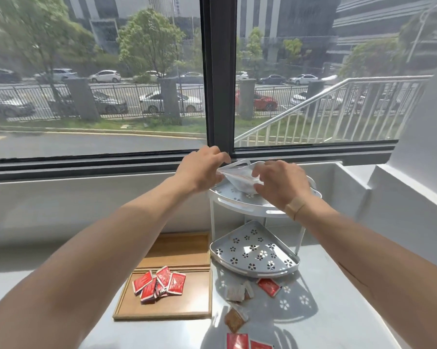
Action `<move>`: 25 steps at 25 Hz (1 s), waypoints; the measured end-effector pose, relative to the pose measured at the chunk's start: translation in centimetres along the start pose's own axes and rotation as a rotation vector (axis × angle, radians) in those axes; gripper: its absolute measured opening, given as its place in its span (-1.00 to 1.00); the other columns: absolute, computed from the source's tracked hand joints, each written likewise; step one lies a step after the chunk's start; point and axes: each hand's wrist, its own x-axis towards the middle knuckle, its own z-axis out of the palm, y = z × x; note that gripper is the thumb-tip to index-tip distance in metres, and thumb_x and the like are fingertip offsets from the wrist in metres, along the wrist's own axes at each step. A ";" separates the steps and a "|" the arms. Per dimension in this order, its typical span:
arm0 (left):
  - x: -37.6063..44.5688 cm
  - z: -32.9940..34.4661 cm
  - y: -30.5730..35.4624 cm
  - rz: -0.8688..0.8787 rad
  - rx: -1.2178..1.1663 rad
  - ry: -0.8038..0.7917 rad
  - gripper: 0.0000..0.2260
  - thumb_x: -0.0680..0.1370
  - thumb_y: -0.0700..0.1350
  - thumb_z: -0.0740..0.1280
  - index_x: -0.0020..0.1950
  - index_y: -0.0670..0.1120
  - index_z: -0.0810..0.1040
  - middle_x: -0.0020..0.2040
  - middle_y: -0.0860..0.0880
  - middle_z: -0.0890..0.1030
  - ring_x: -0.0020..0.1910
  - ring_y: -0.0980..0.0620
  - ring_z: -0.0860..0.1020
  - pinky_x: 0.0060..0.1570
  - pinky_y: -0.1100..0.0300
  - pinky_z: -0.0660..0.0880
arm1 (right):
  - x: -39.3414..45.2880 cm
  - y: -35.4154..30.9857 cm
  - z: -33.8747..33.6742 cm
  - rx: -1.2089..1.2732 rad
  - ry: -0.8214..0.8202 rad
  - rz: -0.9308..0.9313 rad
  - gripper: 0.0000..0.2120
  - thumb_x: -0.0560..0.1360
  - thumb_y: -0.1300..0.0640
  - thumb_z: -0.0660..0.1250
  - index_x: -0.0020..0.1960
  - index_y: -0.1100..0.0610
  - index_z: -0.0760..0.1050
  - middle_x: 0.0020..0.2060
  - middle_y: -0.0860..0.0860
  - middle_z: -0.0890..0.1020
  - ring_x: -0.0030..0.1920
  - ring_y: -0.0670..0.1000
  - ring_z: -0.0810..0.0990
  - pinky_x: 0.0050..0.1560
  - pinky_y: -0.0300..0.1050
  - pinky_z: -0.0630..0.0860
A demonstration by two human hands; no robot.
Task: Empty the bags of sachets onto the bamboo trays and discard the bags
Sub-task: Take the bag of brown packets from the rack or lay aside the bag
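A clear plastic bag (240,178) hangs over the top tier of a white corner rack (240,202). My left hand (199,170) pinches its left corner and my right hand (280,185) grips its right side. Whatever is inside the bag is too blurred to tell. Two bamboo trays lie below on the counter: the near tray (136,308) holds several red sachets (159,283), and the far tray (182,248) holds nothing.
The rack's lower perforated tier (255,250) sits right of the trays. Loose sachets (237,293) lie on the white counter (338,311), red and brown, some at the bottom edge. A window sill and glass stand right behind the rack; a white wall rises at right.
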 end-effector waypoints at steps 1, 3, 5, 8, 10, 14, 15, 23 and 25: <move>0.1 0.3 0.1 0.011 0.017 0.009 -0.72 0.56 -0.02 0.33 0.27 0.02 0.50 0.19 -0.04 0.54 0.24 -0.09 0.46 0.06 -0.01 0.47 | 0.1 0.1 0.1 -0.027 -0.006 0.007 -0.81 0.51 0.06 0.29 0.09 0.01 0.59 -0.02 0.00 0.68 0.02 0.15 0.63 -0.15 -0.08 0.41; 0.2 0.5 0.0 0.035 0.014 0.044 -0.85 0.59 -0.08 0.26 0.12 -0.03 0.56 0.10 -0.05 0.57 0.16 -0.10 0.49 -0.06 0.05 0.43 | 0.2 0.3 0.2 -0.051 0.006 0.033 -0.83 0.51 0.13 0.24 -0.02 0.04 0.61 -0.10 0.04 0.69 -0.09 0.18 0.63 -0.25 -0.13 0.31; 0.1 0.2 -0.2 0.043 -0.002 0.079 -0.88 0.60 -0.13 0.23 0.03 -0.05 0.56 0.04 -0.05 0.58 0.09 -0.11 0.51 -0.15 0.09 0.39 | 0.1 0.2 0.1 -0.020 0.025 0.059 -0.81 0.52 0.17 0.21 -0.08 0.05 0.60 -0.16 0.05 0.68 -0.15 0.19 0.62 -0.28 -0.14 0.29; -0.3 -0.7 -0.8 0.024 -0.025 0.138 -0.88 0.60 -0.15 0.22 0.00 -0.06 0.55 0.03 -0.06 0.58 0.05 -0.13 0.53 -0.15 0.03 0.47 | 0.1 -0.4 -0.5 0.032 0.103 0.064 -0.80 0.52 0.18 0.20 -0.08 0.05 0.61 -0.17 0.03 0.68 -0.15 0.18 0.61 -0.28 -0.13 0.35; -0.7 -1.6 -1.3 0.017 -0.043 0.172 -0.88 0.59 -0.17 0.22 -0.01 -0.07 0.55 0.02 -0.07 0.58 0.05 -0.13 0.52 -0.14 0.02 0.48 | 0.0 -1.1 -1.3 0.080 0.179 0.059 -0.80 0.53 0.18 0.22 -0.07 0.07 0.63 -0.15 0.02 0.68 -0.13 0.15 0.61 -0.26 -0.11 0.42; -2.0 -3.7 -3.2 0.059 -0.025 0.281 -0.89 0.56 -0.23 0.25 -0.06 -0.10 0.56 -0.06 -0.10 0.60 -0.02 -0.18 0.51 -0.09 -0.05 0.49 | -0.1 -3.2 -3.2 0.182 0.312 0.029 -0.83 0.53 0.14 0.26 -0.05 0.08 0.64 -0.14 0.02 0.70 -0.11 0.14 0.63 -0.18 -0.03 0.56; -2.5 -4.2 -3.8 0.057 -0.020 0.304 -0.90 0.55 -0.24 0.26 -0.07 -0.11 0.57 -0.07 -0.11 0.60 -0.03 -0.18 0.50 -0.10 -0.06 0.50 | -0.1 -3.8 -3.6 0.202 0.341 0.006 -0.84 0.53 0.14 0.28 -0.05 0.08 0.65 -0.15 0.02 0.70 -0.13 0.14 0.63 -0.19 -0.02 0.57; -10.8 -7.0 -9.4 -0.012 -0.120 0.348 -0.92 0.57 -0.14 0.31 -0.03 -0.08 0.60 -0.03 -0.07 0.62 0.02 -0.11 0.53 -0.07 0.03 0.50 | -1.7 -11.5 -3.7 0.370 0.455 -0.184 -0.94 0.46 0.13 0.40 -0.12 0.08 0.65 -0.26 0.03 0.69 -0.22 0.10 0.62 -0.26 0.04 0.59; -14.9 -6.1 -10.8 -0.038 -0.190 0.242 -0.93 0.57 -0.11 0.32 -0.03 -0.05 0.60 -0.01 -0.02 0.61 0.02 -0.05 0.54 -0.06 0.05 0.51 | -3.3 -13.5 -2.1 0.430 0.356 -0.221 -0.96 0.46 0.14 0.42 -0.12 0.08 0.66 -0.25 0.01 0.69 -0.22 0.08 0.62 -0.25 0.06 0.60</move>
